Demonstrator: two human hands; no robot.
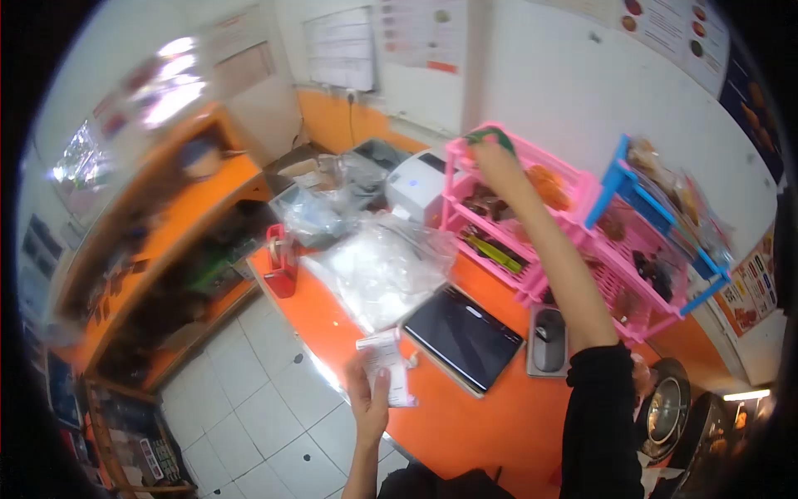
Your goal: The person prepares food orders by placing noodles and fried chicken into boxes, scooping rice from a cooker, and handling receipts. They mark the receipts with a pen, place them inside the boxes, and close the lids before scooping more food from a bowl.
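Observation:
Near the front edge of the orange table (465, 432), my left hand (368, 391) holds a white printed paper slip (387, 366) between thumb and fingers. My right arm stretches up to the pink stacked basket rack (573, 220), and my right hand (492, 158) is at its upper left basket. Something green and red shows at its fingers, which are blurred; what they hold, if anything, I cannot make out. Orange packets (547, 188) lie in the upper basket, and a yellow-green item (496, 252) is in the lower one.
A black tablet (464, 338) lies beside a mouse (548, 339) on a grey pad. Behind it are clear plastic bags (386, 266), a white printer (417, 188) and a red tape dispenser (280, 262). A blue rack (657, 218) stands at the right, orange shelves (166, 241) at the left.

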